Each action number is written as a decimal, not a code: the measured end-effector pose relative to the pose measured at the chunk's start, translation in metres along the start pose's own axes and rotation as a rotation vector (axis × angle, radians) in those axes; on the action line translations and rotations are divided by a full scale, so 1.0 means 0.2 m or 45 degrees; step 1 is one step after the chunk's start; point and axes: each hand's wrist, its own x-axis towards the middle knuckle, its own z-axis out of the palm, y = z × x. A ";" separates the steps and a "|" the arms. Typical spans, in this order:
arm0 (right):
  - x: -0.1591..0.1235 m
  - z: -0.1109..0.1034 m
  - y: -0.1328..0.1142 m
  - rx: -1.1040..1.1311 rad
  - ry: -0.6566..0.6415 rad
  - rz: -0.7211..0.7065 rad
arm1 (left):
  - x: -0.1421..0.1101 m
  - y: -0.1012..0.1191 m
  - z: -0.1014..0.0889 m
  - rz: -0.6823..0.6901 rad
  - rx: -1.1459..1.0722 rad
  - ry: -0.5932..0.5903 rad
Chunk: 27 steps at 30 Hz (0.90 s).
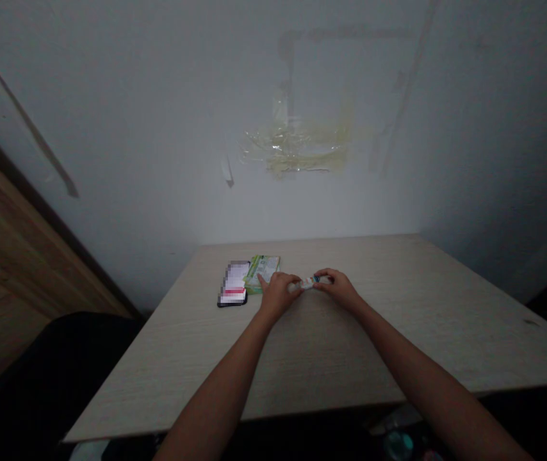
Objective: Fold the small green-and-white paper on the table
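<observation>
Between my two hands is a small, pale, narrow item with coloured print [309,282], held just over or on the table; its exact kind is too small to tell. My left hand [279,293] pinches its left end. At the right end, near a blue patch, the fingers of my right hand [341,289] are closed on it. A flat green-and-white printed packet [264,267] lies just beyond and left of my left hand, which covers part of its near right side. Left of the packet is a phone [233,285] with a lit screen, its upper part blurred out.
The pale wood-grain table [321,358] reaches back to a grey wall [158,160]. Yellowed clear tape [302,150] sticks to that wall. A dark shape [72,358] stands at the left, and several blurred objects [398,442] sit below the front edge.
</observation>
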 end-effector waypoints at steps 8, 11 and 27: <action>-0.01 -0.02 -0.01 -0.134 -0.090 -0.148 | 0.00 -0.01 0.00 0.050 0.052 -0.057; -0.01 -0.03 -0.04 -0.207 -0.114 -0.204 | 0.00 0.00 -0.01 0.043 0.065 -0.051; -0.02 -0.02 -0.08 -0.220 -0.083 -0.201 | 0.01 0.02 -0.01 0.049 0.112 -0.074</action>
